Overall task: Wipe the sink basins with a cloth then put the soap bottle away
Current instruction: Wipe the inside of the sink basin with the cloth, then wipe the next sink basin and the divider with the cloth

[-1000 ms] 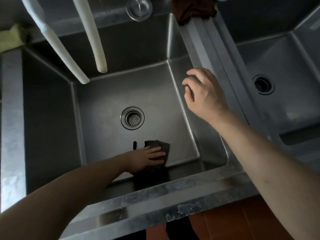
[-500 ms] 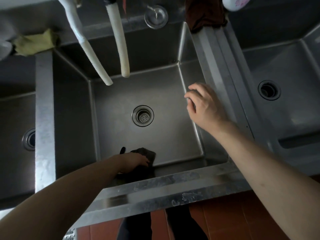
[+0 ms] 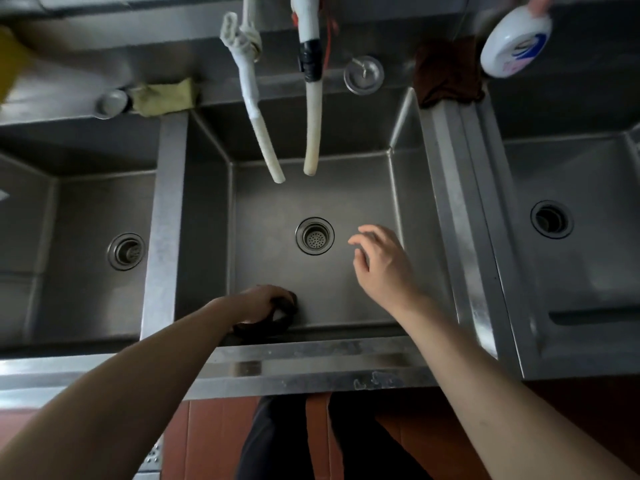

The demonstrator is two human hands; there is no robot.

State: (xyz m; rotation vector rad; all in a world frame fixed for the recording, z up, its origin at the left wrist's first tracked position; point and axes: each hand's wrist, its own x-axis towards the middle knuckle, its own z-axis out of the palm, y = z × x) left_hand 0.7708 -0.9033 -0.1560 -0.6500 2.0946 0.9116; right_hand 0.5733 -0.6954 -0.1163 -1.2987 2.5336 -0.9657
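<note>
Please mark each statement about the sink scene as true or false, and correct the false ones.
1. The left hand holds the dark cloth at the near edge of the middle basin. True.
2. The right hand grips the soap bottle. False: it is open and empty above the basin; the bottle is at the far right.
3. Two hoses hang over the middle basin. True.
4. A yellow-green rag lies inside the right basin. False: it lies on the back ledge, toward the left.
</note>
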